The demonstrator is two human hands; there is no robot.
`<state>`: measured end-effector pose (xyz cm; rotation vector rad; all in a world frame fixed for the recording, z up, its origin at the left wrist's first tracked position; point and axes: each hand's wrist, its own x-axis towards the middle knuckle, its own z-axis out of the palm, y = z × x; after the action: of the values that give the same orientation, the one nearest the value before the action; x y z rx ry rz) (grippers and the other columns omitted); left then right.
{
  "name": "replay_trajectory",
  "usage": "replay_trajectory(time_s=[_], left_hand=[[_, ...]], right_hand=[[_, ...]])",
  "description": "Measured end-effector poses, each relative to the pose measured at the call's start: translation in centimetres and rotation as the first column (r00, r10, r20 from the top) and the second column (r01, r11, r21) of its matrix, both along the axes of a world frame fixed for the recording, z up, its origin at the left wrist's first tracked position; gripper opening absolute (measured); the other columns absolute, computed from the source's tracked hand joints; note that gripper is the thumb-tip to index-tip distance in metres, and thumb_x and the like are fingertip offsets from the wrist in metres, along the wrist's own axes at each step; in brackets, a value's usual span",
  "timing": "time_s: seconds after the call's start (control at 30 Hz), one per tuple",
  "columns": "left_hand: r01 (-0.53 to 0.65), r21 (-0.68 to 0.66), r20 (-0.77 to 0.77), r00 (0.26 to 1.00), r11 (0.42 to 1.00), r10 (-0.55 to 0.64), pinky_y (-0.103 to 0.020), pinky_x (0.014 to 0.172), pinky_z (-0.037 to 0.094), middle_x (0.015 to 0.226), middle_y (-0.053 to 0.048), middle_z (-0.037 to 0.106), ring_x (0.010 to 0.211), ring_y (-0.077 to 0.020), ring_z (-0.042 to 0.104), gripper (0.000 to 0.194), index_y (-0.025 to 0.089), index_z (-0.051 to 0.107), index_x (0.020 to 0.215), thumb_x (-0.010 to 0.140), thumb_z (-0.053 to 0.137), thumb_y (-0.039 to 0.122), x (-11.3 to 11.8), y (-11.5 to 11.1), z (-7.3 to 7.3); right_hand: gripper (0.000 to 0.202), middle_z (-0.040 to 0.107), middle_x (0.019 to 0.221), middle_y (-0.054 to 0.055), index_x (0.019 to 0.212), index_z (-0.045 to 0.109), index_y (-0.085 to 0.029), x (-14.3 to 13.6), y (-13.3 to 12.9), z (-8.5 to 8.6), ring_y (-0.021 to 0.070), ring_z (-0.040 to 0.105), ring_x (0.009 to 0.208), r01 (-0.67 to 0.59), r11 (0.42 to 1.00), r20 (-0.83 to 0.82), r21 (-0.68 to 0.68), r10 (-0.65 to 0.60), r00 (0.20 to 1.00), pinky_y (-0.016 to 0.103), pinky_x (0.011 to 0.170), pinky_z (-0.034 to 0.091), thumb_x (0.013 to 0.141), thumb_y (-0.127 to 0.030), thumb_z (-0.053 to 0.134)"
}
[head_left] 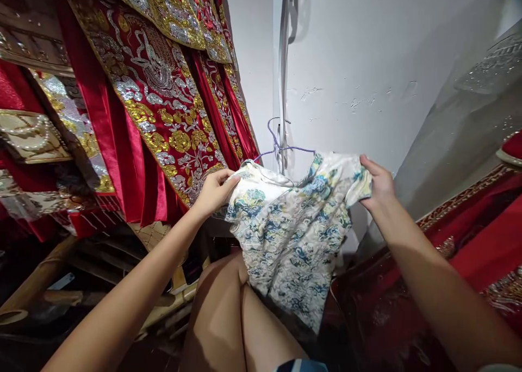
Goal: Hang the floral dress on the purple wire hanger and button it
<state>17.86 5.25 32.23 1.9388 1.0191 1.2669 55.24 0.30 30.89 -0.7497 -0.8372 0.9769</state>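
Note:
A white short-sleeved shirt point(291, 236) with a blue, green and yellow floral print hangs in front of me on a thin purple hanger point(299, 148). The hanger's hook shows above the neckline, near a pale vertical strip on the wall. My left hand point(218, 190) pinches the shirt at its left shoulder and sleeve, thumb on top. At the other sleeve, my right hand point(377, 181) grips the fabric's outer edge, with some fingers hidden behind it. Between the two hands the shirt is spread, its lower part drooping in wrinkles above my knees.
Red garments point(159, 89) with gold and silver embroidery hang at the left. Below them is a bamboo frame point(41, 274). A white wall point(346, 62) with peeling paint stands behind the shirt. More red embroidered cloth point(485, 236) lies at the right, seemingly behind a glossy clear surface.

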Motion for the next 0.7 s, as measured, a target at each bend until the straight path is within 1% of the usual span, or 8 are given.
replay_trajectory(time_s=[0.17, 0.27, 0.33, 0.4, 0.47, 0.57, 0.63, 0.7], left_hand=[[-0.054, 0.168, -0.121, 0.990, 0.984, 0.075, -0.026, 0.062, 0.035, 0.071, -0.001, 0.055, 0.067, -0.0142, 0.046, 0.037, 0.017, 0.057, 0.074, 0.090, 0.055, 0.051, 1.6, -0.3, 2.5], [-0.153, 0.193, -0.014, 0.987, 0.969, 0.158, -0.027, 0.062, 0.035, 0.069, 0.000, 0.054, 0.066, -0.0142, 0.046, 0.036, 0.018, 0.054, 0.072, 0.085, 0.063, 0.051, 2.0, -0.4, 2.0], [-0.229, 0.149, 0.134, 0.969, 0.962, 0.210, -0.027, 0.059, 0.034, 0.062, 0.002, 0.046, 0.061, -0.0138, 0.043, 0.044, 0.020, 0.047, 0.065, 0.085, 0.060, 0.057, 2.0, -0.5, 0.8], [-0.279, 0.092, 0.281, 0.928, 0.956, 0.244, -0.029, 0.055, 0.034, 0.058, 0.002, 0.040, 0.056, -0.0142, 0.040, 0.054, 0.023, 0.040, 0.062, 0.088, 0.049, 0.069, 2.1, -0.8, -0.4], [-0.223, 0.043, 0.372, 0.908, 0.974, 0.192, -0.031, 0.056, 0.039, 0.059, 0.000, 0.044, 0.057, -0.0159, 0.044, 0.061, 0.024, 0.040, 0.064, 0.090, 0.034, 0.078, 2.4, -1.5, -1.2], [0.032, -0.030, 0.405, 0.914, 0.999, -0.017, -0.034, 0.058, 0.047, 0.060, -0.004, 0.050, 0.058, -0.0178, 0.051, 0.075, 0.024, 0.041, 0.062, 0.086, 0.005, 0.085, 3.6, -3.2, -1.0], [0.199, -0.093, 0.420, 0.896, 0.976, -0.142, -0.036, 0.058, 0.050, 0.058, -0.004, 0.049, 0.056, -0.0180, 0.053, 0.078, 0.023, 0.039, 0.060, 0.084, -0.001, 0.085, 4.7, -4.5, -0.3], [0.319, -0.153, 0.442, 0.868, 0.935, -0.224, -0.039, 0.062, 0.053, 0.061, -0.006, 0.053, 0.060, -0.0196, 0.058, 0.078, 0.023, 0.041, 0.062, 0.083, 0.003, 0.087, 5.7, -5.6, 0.6]], right_hand=[[0.050, 0.075, 0.089, 0.007, 0.112, 0.070, -0.026, -5.2, -1.4, 5.1, 0.0294, 0.071, 0.102, 0.052, 0.996, 0.349, 0.076, -0.075, 0.934, 0.044, 0.082, 0.058, 0.094, -0.061, 0.040], [0.065, 0.075, 0.091, 0.009, 0.110, 0.072, -0.024, -8.3, -4.1, 5.1, 0.0302, 0.070, 0.104, -0.148, 0.983, 0.478, 0.109, 0.079, 0.875, 0.043, 0.083, 0.056, 0.089, -0.076, 0.039], [0.075, 0.075, 0.094, 0.011, 0.104, 0.075, -0.022, -9.4, -5.7, 4.3, 0.0311, 0.069, 0.105, -0.370, 0.924, 0.592, 0.101, 0.243, 0.768, 0.043, 0.084, 0.056, 0.083, -0.085, 0.039], [0.069, 0.075, 0.100, 0.011, 0.100, 0.076, -0.021, -10.0, -6.4, 3.3, 0.0293, 0.068, 0.106, -0.492, 0.865, 0.703, 0.097, 0.290, 0.650, 0.043, 0.090, 0.054, 0.085, -0.081, 0.046], [0.047, 0.073, 0.110, 0.009, 0.104, 0.075, -0.023, -10.2, -6.2, 2.3, 0.0257, 0.066, 0.110, -0.435, 0.887, 0.744, 0.155, 0.185, 0.642, 0.041, 0.099, 0.050, 0.091, -0.064, 0.055], [0.033, 0.065, 0.133, 0.006, 0.122, 0.068, -0.028, -10.4, -5.0, 0.8, 0.0234, 0.057, 0.126, -0.221, 0.947, 0.708, 0.233, -0.009, 0.707, 0.040, 0.109, 0.042, 0.093, -0.044, 0.063], [0.040, 0.062, 0.138, 0.005, 0.126, 0.066, -0.029, -10.4, -4.4, -0.3, 0.0250, 0.055, 0.129, -0.175, 0.972, 0.722, 0.159, 0.006, 0.692, 0.041, 0.108, 0.043, 0.089, -0.045, 0.068], [0.036, 0.072, 0.118, 0.007, 0.109, 0.074, -0.024, -10.2, -4.4, -1.6, 0.0267, 0.066, 0.109, -0.185, 0.983, 0.707, 0.016, 0.120, 0.697, 0.039, 0.092, 0.053, 0.084, -0.049, 0.073]])
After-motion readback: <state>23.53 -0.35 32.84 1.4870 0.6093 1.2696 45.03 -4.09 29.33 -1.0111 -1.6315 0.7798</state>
